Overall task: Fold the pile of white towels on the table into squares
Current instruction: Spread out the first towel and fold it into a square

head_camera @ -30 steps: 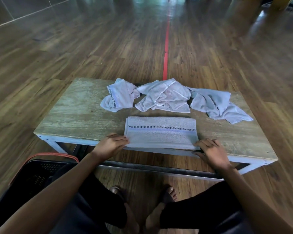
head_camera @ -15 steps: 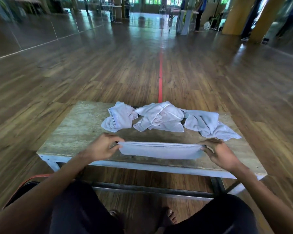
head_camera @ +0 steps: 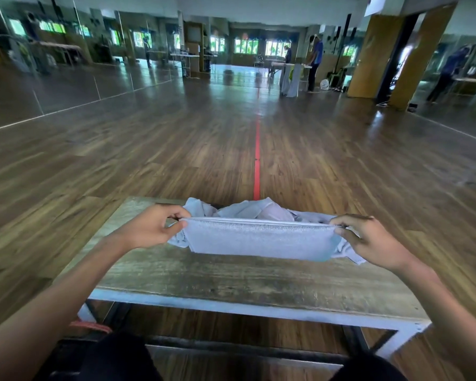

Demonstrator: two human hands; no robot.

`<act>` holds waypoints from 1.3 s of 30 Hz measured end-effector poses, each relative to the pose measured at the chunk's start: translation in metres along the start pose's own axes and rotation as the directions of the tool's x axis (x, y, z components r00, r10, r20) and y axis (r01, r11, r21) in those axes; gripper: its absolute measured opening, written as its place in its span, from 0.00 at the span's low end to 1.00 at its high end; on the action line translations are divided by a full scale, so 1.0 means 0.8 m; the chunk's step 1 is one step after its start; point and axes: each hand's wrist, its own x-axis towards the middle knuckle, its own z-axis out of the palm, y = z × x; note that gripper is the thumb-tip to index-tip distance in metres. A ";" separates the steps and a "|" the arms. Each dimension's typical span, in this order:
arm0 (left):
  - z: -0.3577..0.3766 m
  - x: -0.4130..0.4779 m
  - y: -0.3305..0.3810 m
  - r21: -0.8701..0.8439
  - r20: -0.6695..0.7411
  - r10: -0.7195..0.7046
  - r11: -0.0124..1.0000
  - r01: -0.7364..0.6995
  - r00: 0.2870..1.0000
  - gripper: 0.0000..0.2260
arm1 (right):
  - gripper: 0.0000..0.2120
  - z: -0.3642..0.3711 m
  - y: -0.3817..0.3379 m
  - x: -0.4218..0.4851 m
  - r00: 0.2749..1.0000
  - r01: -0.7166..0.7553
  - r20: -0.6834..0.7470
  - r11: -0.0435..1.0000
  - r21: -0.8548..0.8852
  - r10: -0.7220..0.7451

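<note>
Crumpled towels (head_camera: 242, 210) partly hidden, far people (head_camera: 315, 64) blurred

A folded towel (head_camera: 259, 239) hangs above the desk (head_camera: 231, 279) between both hands; crumpled towels (head_camera: 248, 210) lie behind it at the far edge

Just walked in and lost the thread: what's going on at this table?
A person is mid-fold: the left hand and right hand each pinch one end of a partly folded white terry towel, stretched between them over the low wooden table. Behind it lie crumpled white towels, not yet folded.
</note>
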 end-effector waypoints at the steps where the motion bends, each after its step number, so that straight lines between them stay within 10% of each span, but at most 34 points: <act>1: 0.002 -0.002 0.000 -0.023 0.001 -0.012 1.000 0.012 1.000 0.08 | 0.06 0.001 0.000 -0.001 1.000 -0.016 0.021 1.000 0.015 0.016; 9: 0.048 -0.033 -0.029 -0.334 0.261 -0.146 0.914 0.231 0.954 0.18 | 0.07 0.060 0.022 -0.047 0.957 -0.233 0.230 0.940 0.249 0.176; 12: 0.094 -0.042 -0.050 -0.292 0.321 -0.243 0.894 0.340 0.915 0.07 | 0.07 0.102 0.040 -0.064 0.914 -0.337 0.329 0.895 0.293 0.237; 26: 0.236 0.034 -0.138 -0.039 -0.070 -0.601 0.799 0.600 0.796 0.11 | 0.10 0.242 0.103 -0.009 0.797 -0.604 0.189 0.761 0.237 0.574; 34: 0.242 0.052 -0.106 0.173 -0.180 -0.492 0.837 0.520 0.852 0.17 | 0.17 0.259 0.110 0.007 0.739 -0.670 0.108 0.742 0.011 0.665; 39: 0.289 0.042 -0.046 0.339 0.015 -0.195 0.924 0.178 0.981 0.25 | 0.20 0.281 0.007 -0.005 0.917 -0.397 -0.044 0.903 -0.165 0.396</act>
